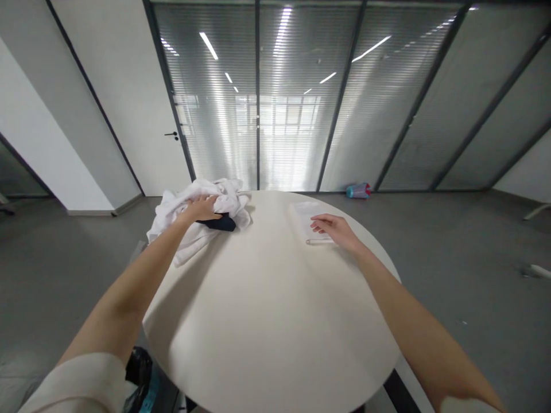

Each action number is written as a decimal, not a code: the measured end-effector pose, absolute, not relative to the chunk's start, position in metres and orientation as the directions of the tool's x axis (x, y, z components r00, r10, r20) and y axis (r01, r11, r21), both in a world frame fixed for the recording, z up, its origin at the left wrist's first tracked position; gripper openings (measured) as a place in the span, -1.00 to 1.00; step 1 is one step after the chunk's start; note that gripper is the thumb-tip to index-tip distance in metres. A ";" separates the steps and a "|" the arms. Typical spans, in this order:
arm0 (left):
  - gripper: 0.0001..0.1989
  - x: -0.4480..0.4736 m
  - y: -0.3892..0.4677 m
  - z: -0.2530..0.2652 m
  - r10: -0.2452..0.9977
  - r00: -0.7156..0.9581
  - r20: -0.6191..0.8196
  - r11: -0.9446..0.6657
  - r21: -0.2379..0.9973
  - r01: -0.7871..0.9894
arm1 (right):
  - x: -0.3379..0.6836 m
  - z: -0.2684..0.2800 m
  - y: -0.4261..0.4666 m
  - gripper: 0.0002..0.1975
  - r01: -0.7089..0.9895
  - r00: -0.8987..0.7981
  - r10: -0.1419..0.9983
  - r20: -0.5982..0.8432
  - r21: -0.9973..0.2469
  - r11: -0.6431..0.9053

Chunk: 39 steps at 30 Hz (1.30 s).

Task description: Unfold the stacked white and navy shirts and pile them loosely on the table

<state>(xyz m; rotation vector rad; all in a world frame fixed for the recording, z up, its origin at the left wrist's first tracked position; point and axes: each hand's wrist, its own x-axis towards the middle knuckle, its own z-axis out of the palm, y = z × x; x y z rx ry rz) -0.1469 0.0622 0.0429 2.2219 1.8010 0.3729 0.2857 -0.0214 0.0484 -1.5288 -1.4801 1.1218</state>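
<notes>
My left hand [202, 207] rests on a crumpled pile of white cloth [189, 215] at the far left edge of a round white table [267, 310]. Its fingers are curled over a dark navy piece of fabric [220, 223] that lies at the pile's near side. My right hand [333, 228] lies flat, fingers apart, on a clear plastic zip bag [306, 221] at the far right of the table. It grips nothing that I can see.
A glass wall with blinds runs behind the table, with a white door [142, 115] at left. A blue and pink bottle [359, 190] lies on the grey floor by the glass. A black bag [138, 370] sits beneath the table's left side.
</notes>
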 end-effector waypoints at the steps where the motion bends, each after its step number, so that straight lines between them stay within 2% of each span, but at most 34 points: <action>1: -0.35 -0.146 0.057 0.040 0.980 0.187 0.075 -0.201 0.359 0.911 | 0.287 0.050 -0.015 -0.51 0.385 0.005 0.997 -0.071 -0.921 -0.067; 4: -0.51 -0.128 0.029 0.041 0.923 0.249 0.294 -0.356 0.405 0.842 | 0.284 0.050 0.002 -0.59 0.471 0.161 0.987 0.022 -0.881 -0.057; 6: -0.68 -0.106 0.001 0.043 0.861 0.373 0.345 -0.498 0.428 0.754 | 0.278 0.043 0.004 -0.61 0.609 0.201 0.976 0.085 -0.792 -0.056; 8: -0.73 -0.082 -0.029 0.040 0.827 0.476 0.300 -0.562 0.454 0.691 | 0.272 0.032 -0.004 -0.58 0.788 0.137 0.986 0.098 -0.613 -0.049; 11: -0.76 -0.061 -0.061 0.024 0.798 0.558 0.229 -0.593 0.465 0.657 | 0.267 0.016 -0.022 -0.35 0.953 0.004 0.999 -0.049 -0.303 -0.019; 14: -0.79 -0.062 -0.064 0.001 0.785 0.594 0.176 -0.587 0.518 0.622 | 0.271 0.008 -0.033 -0.25 0.988 -0.036 0.983 -0.179 -0.154 0.008; 19: -0.73 -0.083 -0.042 -0.014 0.856 0.486 0.178 -0.466 0.675 0.572 | 0.277 0.011 -0.033 -0.40 0.987 -0.084 0.962 -0.259 -0.155 0.045; 22: -0.72 -0.089 -0.037 -0.011 0.876 0.451 0.169 -0.431 0.693 0.578 | 0.282 0.019 -0.030 -0.55 0.980 -0.148 0.933 -0.327 -0.175 0.095; 25: -0.70 -0.090 -0.037 -0.008 0.887 0.436 0.153 -0.410 0.698 0.588 | 0.294 0.027 -0.027 -0.65 0.959 -0.180 0.897 -0.403 -0.277 0.068; 27: -0.70 -0.090 -0.038 -0.007 0.891 0.430 0.145 -0.400 0.697 0.595 | 0.305 0.027 -0.026 -0.61 0.951 -0.087 0.933 -0.349 -0.307 -0.026; 29: -0.70 -0.090 -0.037 -0.007 0.891 0.432 0.142 -0.401 0.693 0.599 | 0.315 0.023 -0.026 -0.48 0.959 0.115 0.971 -0.211 -0.231 -0.164; 31: -0.70 -0.091 -0.037 -0.008 0.889 0.436 0.142 -0.406 0.686 0.604 | 0.323 0.015 -0.026 -0.38 0.945 0.285 0.952 -0.111 -0.132 -0.299; 34: -0.70 -0.092 -0.036 -0.011 0.892 0.431 0.139 -0.402 0.681 0.612 | 0.332 0.003 -0.026 -0.43 0.925 0.332 0.924 -0.190 -0.124 -0.358; 39: -0.70 -0.092 -0.036 -0.010 0.899 0.414 0.143 -0.389 0.695 0.605 | 0.341 -0.003 -0.023 -0.62 0.885 0.306 0.916 -0.260 -0.276 -0.375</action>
